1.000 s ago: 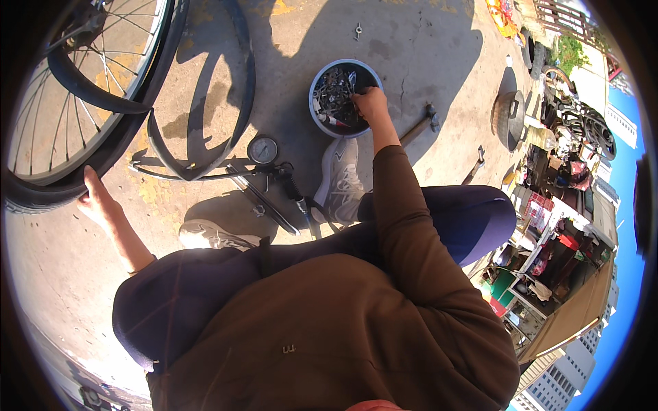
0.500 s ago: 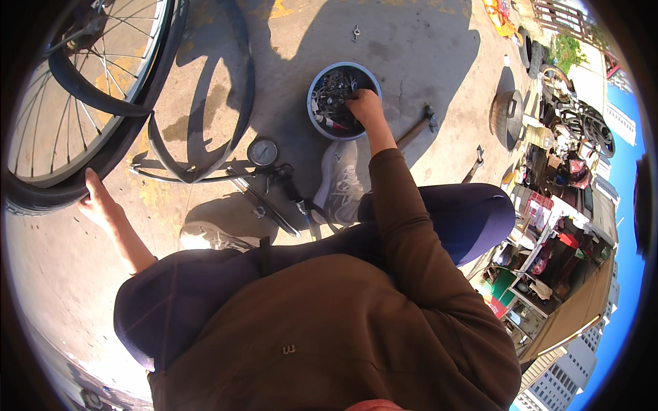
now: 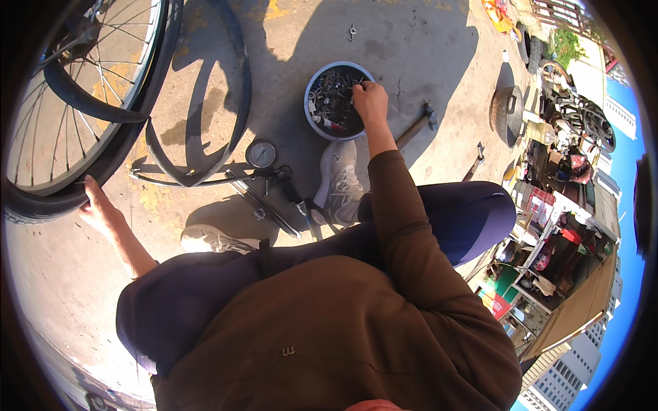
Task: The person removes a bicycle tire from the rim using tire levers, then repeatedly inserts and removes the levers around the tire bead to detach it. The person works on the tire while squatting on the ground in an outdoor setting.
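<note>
At the left stands a spoked bicycle wheel with a black tyre [image 3: 116,154]. My left hand [image 3: 103,209] grips the tyre's lower edge, thumb laid on the rubber and the other fingers partly hidden. A dark inner tube [image 3: 241,103] hangs out of the wheel and loops over the ground. In front of my right foot sits a round bowl [image 3: 306,113] with a pale blue rim, full of small metal parts [image 3: 332,92]. My right hand [image 3: 371,101] reaches over its right side, fingers pinched together at the parts; whatever they hold is hidden.
Beside my feet lie a pump with a round gauge [image 3: 260,154] and hose. Right of the bowl rests a hammer [image 3: 415,129], with another tool [image 3: 474,163] nearer me. A small metal piece [image 3: 352,32] lies beyond the bowl. A dark lidded pot [image 3: 507,116] and cluttered shelves [image 3: 541,260] stand farther right.
My right hand has shifted slightly within the bowl, its fingers now higher over the right rim. The parts in the bowl look stirred. My left hand stays at the tyre.
</note>
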The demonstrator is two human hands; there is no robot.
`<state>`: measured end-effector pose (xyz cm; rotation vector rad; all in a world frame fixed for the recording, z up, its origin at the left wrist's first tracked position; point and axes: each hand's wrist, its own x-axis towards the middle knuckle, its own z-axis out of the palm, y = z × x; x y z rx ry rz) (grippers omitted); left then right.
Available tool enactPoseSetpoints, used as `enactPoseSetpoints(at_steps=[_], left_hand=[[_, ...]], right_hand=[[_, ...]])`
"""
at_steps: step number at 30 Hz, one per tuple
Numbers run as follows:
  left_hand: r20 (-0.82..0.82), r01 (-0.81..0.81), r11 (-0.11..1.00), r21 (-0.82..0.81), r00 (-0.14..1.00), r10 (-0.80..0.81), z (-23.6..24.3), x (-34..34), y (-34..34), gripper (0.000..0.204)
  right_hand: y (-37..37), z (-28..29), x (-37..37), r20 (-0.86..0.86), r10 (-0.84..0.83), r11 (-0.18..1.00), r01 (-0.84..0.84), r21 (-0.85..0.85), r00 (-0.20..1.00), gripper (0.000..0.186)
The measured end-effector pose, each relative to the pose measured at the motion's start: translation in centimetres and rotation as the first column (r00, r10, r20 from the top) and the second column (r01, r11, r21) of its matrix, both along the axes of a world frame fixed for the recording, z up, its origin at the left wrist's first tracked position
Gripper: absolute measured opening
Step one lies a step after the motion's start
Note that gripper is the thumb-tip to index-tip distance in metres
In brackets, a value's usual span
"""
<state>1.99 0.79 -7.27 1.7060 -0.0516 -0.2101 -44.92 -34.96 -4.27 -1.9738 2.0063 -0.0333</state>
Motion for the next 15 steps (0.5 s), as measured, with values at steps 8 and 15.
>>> enactPoseSetpoints(at_steps=[8, 15], left_hand=[[0.0, -0.03, 0.999, -0.021, 1.0, 0.03, 1.0, -0.8, -0.7, 0.058], [-0.02, -0.021, 1.0, 0.016, 1.0, 0.022, 1.4, -0.8, -0.8, 0.057]], right_hand=[[-1.6, 0.3, 1.5, 0.228, 0.174, 0.984, -0.174, -0.022, 0.958, 0.032], [-0.3, -0.7, 1.6, 0.143, 0.529, 0.813, -0.548, 0.198, 0.837, 0.047]])
